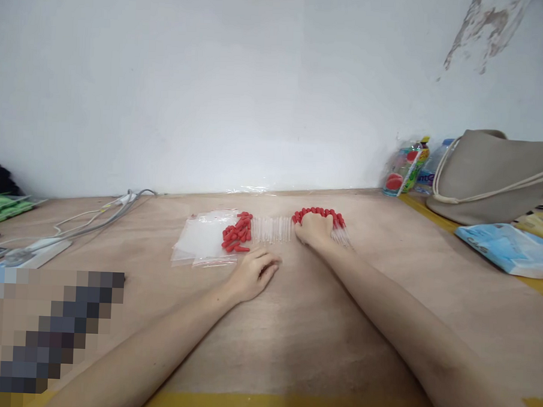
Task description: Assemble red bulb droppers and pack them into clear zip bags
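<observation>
My right hand (315, 230) is closed over the left end of a row of droppers with red rubber bulbs (338, 220) and thin clear tubes; the hand hides whatever is between its fingers. To its left, several bare clear tubes (271, 229) lie side by side, pointing away from me. My left hand (256, 275) rests on the table in front of them, loosely curled, with thumb and fingers apart and nothing visible in it. Beyond it, loose red rubber bulbs (236, 232) are heaped on the right edge of some clear zip bags (203, 239).
A power strip (48, 251) with cables lies at the left, near green packets (5, 207). Drink bottles (403, 167), a grey bag (493, 171) and a blue packet (507, 248) stand or lie at the right. A white wall (213, 93) closes off the wooden table's back.
</observation>
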A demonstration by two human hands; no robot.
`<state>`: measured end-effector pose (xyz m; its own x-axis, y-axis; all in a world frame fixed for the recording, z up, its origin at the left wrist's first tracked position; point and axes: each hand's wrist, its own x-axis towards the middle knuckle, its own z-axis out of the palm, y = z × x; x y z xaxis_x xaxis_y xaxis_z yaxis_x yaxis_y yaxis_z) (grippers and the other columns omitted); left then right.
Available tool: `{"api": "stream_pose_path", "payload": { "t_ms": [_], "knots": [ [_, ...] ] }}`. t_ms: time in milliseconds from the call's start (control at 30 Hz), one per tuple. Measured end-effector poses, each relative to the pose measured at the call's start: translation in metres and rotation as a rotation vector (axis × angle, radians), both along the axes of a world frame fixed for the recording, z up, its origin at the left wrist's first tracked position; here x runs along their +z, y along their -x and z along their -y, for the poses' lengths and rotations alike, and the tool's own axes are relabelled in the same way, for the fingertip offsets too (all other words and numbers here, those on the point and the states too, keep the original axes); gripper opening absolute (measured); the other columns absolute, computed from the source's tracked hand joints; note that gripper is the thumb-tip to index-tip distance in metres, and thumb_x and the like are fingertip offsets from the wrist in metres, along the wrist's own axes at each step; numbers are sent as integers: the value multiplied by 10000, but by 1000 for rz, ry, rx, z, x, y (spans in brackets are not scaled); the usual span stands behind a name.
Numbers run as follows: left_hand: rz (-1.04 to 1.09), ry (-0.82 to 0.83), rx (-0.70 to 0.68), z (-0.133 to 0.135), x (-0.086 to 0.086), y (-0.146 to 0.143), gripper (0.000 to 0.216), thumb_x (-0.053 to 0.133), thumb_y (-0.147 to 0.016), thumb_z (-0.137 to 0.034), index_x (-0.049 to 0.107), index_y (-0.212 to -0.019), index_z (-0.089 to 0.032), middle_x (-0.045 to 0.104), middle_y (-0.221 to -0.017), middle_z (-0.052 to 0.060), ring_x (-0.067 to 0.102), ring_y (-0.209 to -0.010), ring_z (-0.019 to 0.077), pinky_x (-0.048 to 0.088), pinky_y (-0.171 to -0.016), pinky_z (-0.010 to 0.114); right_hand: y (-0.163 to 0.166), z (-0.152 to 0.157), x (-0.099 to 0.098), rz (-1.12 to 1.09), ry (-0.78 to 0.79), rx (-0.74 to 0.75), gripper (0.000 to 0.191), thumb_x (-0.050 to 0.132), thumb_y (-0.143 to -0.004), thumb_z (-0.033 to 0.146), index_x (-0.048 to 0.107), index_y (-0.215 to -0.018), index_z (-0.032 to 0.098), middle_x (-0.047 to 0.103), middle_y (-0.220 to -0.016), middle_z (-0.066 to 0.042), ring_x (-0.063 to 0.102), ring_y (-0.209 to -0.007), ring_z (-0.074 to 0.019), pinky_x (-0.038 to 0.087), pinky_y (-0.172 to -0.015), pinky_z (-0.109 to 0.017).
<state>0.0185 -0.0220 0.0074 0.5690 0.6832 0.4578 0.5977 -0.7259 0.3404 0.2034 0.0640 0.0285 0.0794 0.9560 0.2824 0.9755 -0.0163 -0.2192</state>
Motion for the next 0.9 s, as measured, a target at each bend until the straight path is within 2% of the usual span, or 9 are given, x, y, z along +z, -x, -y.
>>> {"api": "stream_pose_path", "payload": {
  "t_ms": [367,500,733,833,900],
  "knots": [
    [-18,20,-37,-1,-2,0,180,449,-850,-194,592,-958,-179,615,-919,52,550,-866,167,436,-789,299,-6,-5,-4,-21,56,-51,362,436,-774,419,648,-822,131,656,-775,-145,592,-757,-263,275,-750,-400],
    [-8,10,-50,-2,-2,0,170,452,-850,-189,594,-943,-180,612,-910,48,549,-862,162,434,-791,295,-5,-2,-1,26,27,-6,373,415,-788,446,643,-802,151,653,-808,-130,581,-794,-256,251,-775,-409],
    [-29,-16,-52,-2,-3,-3,156,456,-850,-191,595,-919,-178,607,-900,39,542,-847,153,426,-774,281,20,-2,2,42,100,24,257,436,-789,293,637,-852,145,652,-831,-120,588,-794,-225,235,-811,-390],
    [-84,-112,16,-3,-1,2,149,464,-844,-204,602,-893,-177,608,-870,44,529,-816,164,413,-751,298,28,-6,3,37,153,11,222,469,-766,244,644,-856,141,650,-838,-137,591,-816,-236,223,-826,-404],
    [-147,-250,151,-7,1,13,160,471,-839,-234,616,-877,-177,597,-837,59,507,-788,186,397,-719,326,32,-9,4,33,187,6,208,490,-754,237,649,-852,146,649,-825,-138,591,-828,-243,214,-838,-415]
  ]
}}
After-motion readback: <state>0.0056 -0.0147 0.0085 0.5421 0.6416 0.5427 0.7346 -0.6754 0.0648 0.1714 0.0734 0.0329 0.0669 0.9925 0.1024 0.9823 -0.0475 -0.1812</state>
